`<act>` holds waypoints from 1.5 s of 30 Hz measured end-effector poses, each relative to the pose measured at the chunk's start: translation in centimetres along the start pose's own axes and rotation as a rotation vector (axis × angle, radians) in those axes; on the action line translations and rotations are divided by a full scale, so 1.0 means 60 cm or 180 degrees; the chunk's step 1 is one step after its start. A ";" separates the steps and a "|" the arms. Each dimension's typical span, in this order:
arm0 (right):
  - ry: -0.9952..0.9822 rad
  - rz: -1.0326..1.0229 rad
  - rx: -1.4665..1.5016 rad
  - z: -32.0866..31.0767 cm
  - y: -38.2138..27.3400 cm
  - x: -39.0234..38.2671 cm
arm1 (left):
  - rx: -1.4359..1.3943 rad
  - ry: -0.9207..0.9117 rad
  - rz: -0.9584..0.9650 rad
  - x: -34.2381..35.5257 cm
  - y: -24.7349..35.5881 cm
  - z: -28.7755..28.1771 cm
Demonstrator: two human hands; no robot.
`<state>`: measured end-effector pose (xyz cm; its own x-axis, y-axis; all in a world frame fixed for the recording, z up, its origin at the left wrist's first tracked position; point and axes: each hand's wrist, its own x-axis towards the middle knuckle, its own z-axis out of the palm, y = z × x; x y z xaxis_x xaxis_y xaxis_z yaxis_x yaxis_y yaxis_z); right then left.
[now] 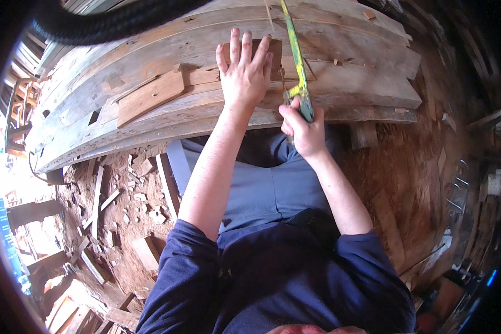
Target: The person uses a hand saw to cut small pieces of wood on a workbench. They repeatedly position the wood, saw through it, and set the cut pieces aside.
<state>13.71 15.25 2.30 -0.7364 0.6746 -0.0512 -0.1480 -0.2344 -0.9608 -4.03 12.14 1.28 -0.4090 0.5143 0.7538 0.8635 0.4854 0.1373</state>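
My left hand (245,75) lies flat, fingers spread, on a small brown piece of wood (276,50) that rests on a bench of long planks (362,83). Most of that piece is covered by the hand. In my right hand (305,129), the fingers are wrapped round the handle of a hand saw with a green and yellow frame (298,53). The saw stretches away from me, just right of the piece of wood. Its thin blade is hard to make out, and I cannot tell whether it touches the wood.
Left of my left hand, a flat tan board (152,97) lies on the planks. Small wood chips (337,62) are scattered over the bench. Offcuts (157,216) and strips litter the brown floor at left. A thick black hose or cable (122,26) crosses the upper left.
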 end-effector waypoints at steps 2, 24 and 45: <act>-0.0060 -0.0093 0.0274 -0.003 -0.012 0.017 | -0.0064 0.0029 0.0032 0.005 -0.001 -0.001; -0.0147 -0.0141 -0.0219 -0.008 0.025 -0.045 | -0.0160 -0.0024 0.0108 0.011 0.002 -0.012; 0.0002 0.0054 0.0751 -0.005 -0.015 0.024 | -0.0283 -0.0074 0.0050 0.009 0.002 -0.013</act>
<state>12.97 16.63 3.03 -0.7397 0.6696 -0.0671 -0.2857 -0.4028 -0.8696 -3.91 11.95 2.21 -0.4011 0.5380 0.7414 0.8922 0.4129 0.1831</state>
